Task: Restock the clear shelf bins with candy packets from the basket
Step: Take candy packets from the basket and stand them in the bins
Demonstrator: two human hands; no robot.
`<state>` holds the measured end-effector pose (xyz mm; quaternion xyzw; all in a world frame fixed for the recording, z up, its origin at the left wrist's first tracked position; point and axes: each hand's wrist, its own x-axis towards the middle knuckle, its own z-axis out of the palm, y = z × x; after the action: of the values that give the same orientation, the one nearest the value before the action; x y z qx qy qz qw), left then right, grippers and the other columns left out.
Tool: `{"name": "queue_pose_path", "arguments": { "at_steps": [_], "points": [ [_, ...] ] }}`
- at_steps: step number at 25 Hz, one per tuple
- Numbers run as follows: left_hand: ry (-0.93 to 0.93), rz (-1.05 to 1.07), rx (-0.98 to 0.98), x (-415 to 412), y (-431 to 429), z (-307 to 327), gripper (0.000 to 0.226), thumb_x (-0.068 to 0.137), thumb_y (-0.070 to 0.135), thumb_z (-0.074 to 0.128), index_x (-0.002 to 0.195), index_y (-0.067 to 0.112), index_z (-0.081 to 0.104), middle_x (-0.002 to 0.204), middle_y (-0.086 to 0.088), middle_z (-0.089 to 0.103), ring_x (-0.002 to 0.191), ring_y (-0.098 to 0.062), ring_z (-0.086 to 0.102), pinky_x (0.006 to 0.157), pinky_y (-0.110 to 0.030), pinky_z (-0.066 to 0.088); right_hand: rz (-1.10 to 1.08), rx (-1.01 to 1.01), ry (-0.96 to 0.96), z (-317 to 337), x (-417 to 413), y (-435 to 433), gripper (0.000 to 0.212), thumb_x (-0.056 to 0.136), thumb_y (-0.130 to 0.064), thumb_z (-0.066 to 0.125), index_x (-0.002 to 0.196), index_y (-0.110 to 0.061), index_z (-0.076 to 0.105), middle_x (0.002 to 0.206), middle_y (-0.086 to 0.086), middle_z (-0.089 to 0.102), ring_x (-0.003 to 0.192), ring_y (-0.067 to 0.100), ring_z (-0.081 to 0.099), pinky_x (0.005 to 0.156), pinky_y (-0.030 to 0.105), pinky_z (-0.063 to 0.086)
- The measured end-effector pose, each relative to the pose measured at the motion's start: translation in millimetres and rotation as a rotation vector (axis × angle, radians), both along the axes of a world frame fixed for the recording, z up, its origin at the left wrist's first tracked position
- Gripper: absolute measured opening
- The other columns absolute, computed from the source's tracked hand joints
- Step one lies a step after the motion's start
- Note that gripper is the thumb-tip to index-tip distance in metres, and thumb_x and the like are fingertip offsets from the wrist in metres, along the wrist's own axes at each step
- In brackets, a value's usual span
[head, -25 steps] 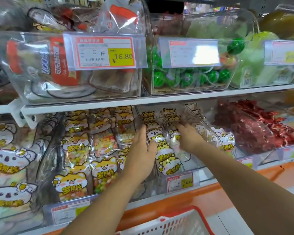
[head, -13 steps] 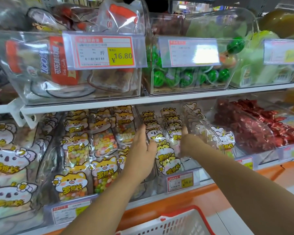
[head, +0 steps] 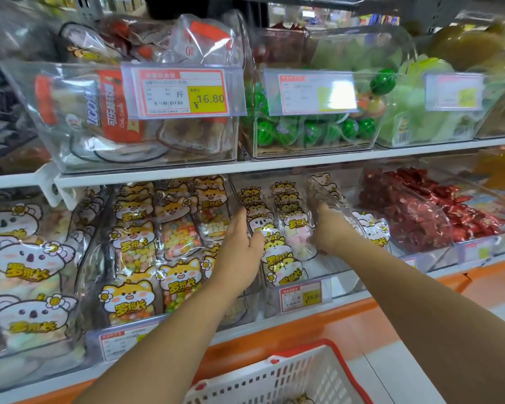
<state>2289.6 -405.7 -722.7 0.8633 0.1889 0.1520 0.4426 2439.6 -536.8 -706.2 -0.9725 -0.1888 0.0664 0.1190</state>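
Note:
The middle clear bin (head: 337, 274) on the lower shelf holds two rows of yellow cat candy packets (head: 286, 269). My left hand (head: 239, 243) lies with straight fingers along the bin's left side, its thumb touching the left row. My right hand (head: 328, 228) is inside the bin under its raised clear flap (head: 333, 204) and presses against the right row; its fingertips are hidden behind the packets. The packets sit squeezed between both hands. The white basket with a red rim (head: 277, 371) is below, at the bottom edge, with one packet (head: 301, 399) just showing in it.
A fuller bin of cat packets (head: 134, 258) stands to the left, and koala packets (head: 27, 258) beyond it. Red wrapped candies (head: 420, 225) fill the bin to the right. The upper shelf carries bins with green watermelon balls (head: 303, 131). An orange ledge (head: 347, 322) runs below the shelf.
My right hand has slid from on top of the right row to its right side, pushing the packets upright. My left hand stays at the bin's left side.

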Motion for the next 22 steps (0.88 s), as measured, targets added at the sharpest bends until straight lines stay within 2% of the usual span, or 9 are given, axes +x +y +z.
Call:
{"name": "queue_pose_path", "arguments": {
  "at_steps": [3,6,8,9,11,13,17,19,22],
  "points": [
    [-0.001,0.014,0.059,-9,-3,18,0.062,0.103,0.039,0.039,0.156,0.023,0.013,0.164,0.002,0.01,0.148,-0.017,0.016,0.118,-0.033,0.018,-0.026,0.406,-0.129,14,-38,-24,0.05,0.092,-0.021,0.06,0.139,-0.018,0.042,0.098,0.005,0.067,0.087,0.028,0.062,0.072,0.033,0.049],
    [-0.277,0.073,0.128,-43,-18,24,0.046,0.102,0.032,0.046,0.147,0.023,0.04,0.15,0.007,0.038,0.132,-0.008,0.041,0.109,-0.026,0.035,-0.041,0.959,-0.289,3,-107,-46,0.02,0.096,-0.018,0.052,0.112,-0.028,0.058,0.061,-0.006,0.048,0.058,0.017,0.05,0.054,0.037,0.043],
    [-0.467,0.1,0.179,-83,-37,7,0.031,0.1,0.021,0.047,0.129,0.024,0.059,0.123,0.013,0.055,0.107,0.004,0.053,0.091,-0.014,0.042,-0.099,1.215,-0.287,-28,-151,-61,0.026,0.095,-0.011,0.05,0.095,-0.036,0.057,0.058,0.004,0.047,0.053,0.018,0.046,0.052,0.041,0.041],
    [-0.488,0.095,0.205,-103,-44,-10,0.029,0.099,0.017,0.047,0.121,0.024,0.064,0.114,0.014,0.057,0.097,0.008,0.053,0.083,-0.01,0.042,-0.156,1.235,-0.263,-51,-168,-68,0.028,0.094,-0.009,0.05,0.091,-0.037,0.056,0.057,0.003,0.049,0.053,0.018,0.046,0.053,0.041,0.041],
    [-0.364,0.034,0.202,-139,-55,-56,0.027,0.098,0.015,0.048,0.115,0.028,0.065,0.109,0.017,0.057,0.088,0.004,0.054,0.074,-0.013,0.045,-0.274,1.115,-0.158,-105,-188,-82,0.024,0.093,-0.012,0.051,0.091,-0.035,0.058,0.062,-0.002,0.056,0.057,0.02,0.053,0.057,0.044,0.047],
    [-0.103,-0.032,0.118,-165,-59,-110,0.027,0.1,0.018,0.048,0.117,0.034,0.062,0.116,0.016,0.056,0.087,0.001,0.054,0.075,-0.02,0.047,-0.337,0.879,0.078,-160,-203,-93,0.017,0.094,-0.015,0.051,0.1,-0.029,0.061,0.073,0.002,0.064,0.067,0.027,0.062,0.063,0.046,0.053],
    [0.4,-0.049,-0.128,-195,-56,-202,0.033,0.102,0.028,0.048,0.135,0.028,0.051,0.141,0.007,0.048,0.116,-0.011,0.054,0.092,-0.024,0.044,-0.266,0.383,0.577,-247,-220,-107,0.027,0.098,-0.018,0.049,0.124,-0.016,0.056,0.107,0.006,0.064,0.081,0.02,0.062,0.069,0.031,0.05],
    [0.574,-0.028,-0.242,-206,-52,-239,0.038,0.101,0.031,0.048,0.138,0.022,0.049,0.145,0.003,0.047,0.127,-0.017,0.05,0.097,-0.028,0.042,-0.272,0.261,0.691,-281,-227,-114,0.038,0.098,-0.017,0.052,0.135,-0.013,0.049,0.114,0.008,0.059,0.086,0.02,0.056,0.075,0.031,0.047],
    [0.67,-0.012,-0.359,-216,-47,-283,0.04,0.101,0.031,0.048,0.14,0.025,0.048,0.148,0.003,0.045,0.13,-0.016,0.047,0.102,-0.029,0.04,-0.405,0.234,0.672,-309,-227,-120,0.049,0.098,-0.021,0.053,0.145,-0.015,0.04,0.138,0.01,0.05,0.09,0.021,0.055,0.076,0.031,0.046]
  ]
}}
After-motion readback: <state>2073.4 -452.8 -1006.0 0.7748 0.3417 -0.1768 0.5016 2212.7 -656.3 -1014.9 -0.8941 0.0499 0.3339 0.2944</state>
